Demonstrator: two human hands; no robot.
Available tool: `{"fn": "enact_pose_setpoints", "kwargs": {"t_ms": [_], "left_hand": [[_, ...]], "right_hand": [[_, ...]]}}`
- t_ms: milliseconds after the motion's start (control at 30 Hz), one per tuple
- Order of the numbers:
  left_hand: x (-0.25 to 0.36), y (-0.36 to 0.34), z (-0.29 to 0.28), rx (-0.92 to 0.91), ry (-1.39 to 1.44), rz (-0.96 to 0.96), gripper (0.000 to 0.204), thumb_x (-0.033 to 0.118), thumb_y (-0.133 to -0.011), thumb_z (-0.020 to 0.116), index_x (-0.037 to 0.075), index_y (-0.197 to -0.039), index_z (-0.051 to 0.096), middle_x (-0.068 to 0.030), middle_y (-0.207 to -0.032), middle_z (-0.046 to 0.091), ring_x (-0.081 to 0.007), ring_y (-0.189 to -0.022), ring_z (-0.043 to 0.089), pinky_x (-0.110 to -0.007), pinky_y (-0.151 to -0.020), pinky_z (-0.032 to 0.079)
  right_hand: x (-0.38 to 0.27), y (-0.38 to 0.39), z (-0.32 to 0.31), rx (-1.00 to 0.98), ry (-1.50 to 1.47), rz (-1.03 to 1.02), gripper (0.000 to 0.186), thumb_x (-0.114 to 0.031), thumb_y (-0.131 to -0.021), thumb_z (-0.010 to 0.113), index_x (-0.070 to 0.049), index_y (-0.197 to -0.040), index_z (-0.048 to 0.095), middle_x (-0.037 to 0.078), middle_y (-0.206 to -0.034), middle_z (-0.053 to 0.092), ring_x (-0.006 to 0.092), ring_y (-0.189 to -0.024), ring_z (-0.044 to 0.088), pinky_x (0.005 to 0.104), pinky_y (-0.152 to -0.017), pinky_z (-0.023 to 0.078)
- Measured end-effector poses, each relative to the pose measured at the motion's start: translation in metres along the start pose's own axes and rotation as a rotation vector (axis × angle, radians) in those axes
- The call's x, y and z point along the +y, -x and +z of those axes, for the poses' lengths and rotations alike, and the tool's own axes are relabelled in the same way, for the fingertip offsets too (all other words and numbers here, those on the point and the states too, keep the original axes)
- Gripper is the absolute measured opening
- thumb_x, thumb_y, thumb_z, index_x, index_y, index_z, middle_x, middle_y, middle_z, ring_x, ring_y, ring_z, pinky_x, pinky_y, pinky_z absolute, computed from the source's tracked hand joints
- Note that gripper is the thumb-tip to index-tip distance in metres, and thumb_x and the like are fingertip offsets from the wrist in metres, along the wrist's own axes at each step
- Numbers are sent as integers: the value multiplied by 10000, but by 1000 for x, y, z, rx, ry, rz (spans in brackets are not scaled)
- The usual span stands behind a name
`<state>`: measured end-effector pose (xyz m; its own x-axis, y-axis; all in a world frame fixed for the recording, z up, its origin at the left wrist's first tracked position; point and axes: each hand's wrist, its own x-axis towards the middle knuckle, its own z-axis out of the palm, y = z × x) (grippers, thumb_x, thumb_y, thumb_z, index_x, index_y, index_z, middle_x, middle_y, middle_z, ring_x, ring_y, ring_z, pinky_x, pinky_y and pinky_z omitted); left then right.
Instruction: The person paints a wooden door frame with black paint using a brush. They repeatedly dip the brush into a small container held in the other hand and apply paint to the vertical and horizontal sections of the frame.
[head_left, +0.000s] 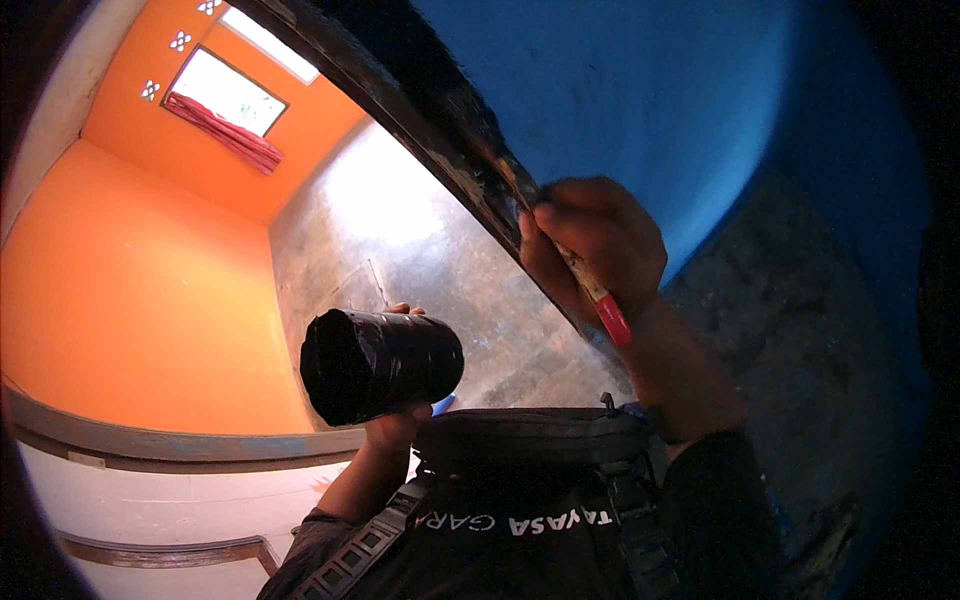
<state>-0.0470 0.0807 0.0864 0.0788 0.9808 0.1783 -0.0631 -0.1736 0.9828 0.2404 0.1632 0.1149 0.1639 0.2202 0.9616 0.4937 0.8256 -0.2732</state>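
Note:
My left hand (398, 428) is wrapped round a black, paint-smeared can (415, 352), with fingertips showing over its top side. The can looks tilted, its dark round end facing left; what is inside cannot be made out. In my right hand (605, 240) is a slim paintbrush (583, 275) with a worn wooden handle and a red end. Its bristle end points up and left at a dark, black-coated frame (455, 140). Whether the bristles touch the frame is hard to tell in the shadow.
A blue wall (620, 90) borders the frame on the right. Beyond the frame lie a grey floor (345, 240) and orange walls (150, 300), with a window (225, 90) and red curtain (225, 133). A white panelled door (190, 500) stands at lower left.

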Motion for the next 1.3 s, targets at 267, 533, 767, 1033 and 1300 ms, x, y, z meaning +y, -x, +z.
{"fn": "enact_pose_setpoints", "kwargs": {"t_ms": [267,533,767,1033,1300], "left_hand": [[11,-1,3,-174,-481,141,677,315,-883,682,-19,-1400,399,-200,-1375,535,-298,-1252,539,-415,-1058,437],[16,-1,14,-158,-303,174,656,392,-928,635,-18,-1388,411,-210,-1383,532,-295,-1240,553,-402,-1010,483],[18,-1,14,-136,-350,148,665,413,-930,623,-26,-1386,417,-197,-1389,535,-289,-1230,562,-396,-998,491],[15,-3,5,-183,-580,274,593,268,-883,647,-30,-1359,457,-188,-1369,557,-276,-1230,560,-393,-1016,466],[17,-3,17,-148,-313,238,632,442,-947,612,-40,-1332,472,-198,-1338,581,-263,-1183,593,-361,-922,525]], "right_hand": [[-14,27,-23,-14,43,-11,252,21,-748,751,-32,-926,580,141,-800,643,239,-616,633,317,-520,497],[-18,-22,-13,43,25,-100,320,12,-759,772,-40,-1001,569,154,-829,654,243,-639,644,312,-530,505],[-4,34,-10,-29,68,43,282,10,-749,778,-27,-948,582,154,-795,657,240,-618,643,322,-524,503],[-18,1,-11,56,39,-59,282,-7,-786,766,-25,-986,569,153,-869,657,222,-659,646,311,-536,504],[-5,44,2,49,28,106,269,8,-771,766,-27,-961,579,149,-825,653,234,-634,643,323,-532,507]]}}
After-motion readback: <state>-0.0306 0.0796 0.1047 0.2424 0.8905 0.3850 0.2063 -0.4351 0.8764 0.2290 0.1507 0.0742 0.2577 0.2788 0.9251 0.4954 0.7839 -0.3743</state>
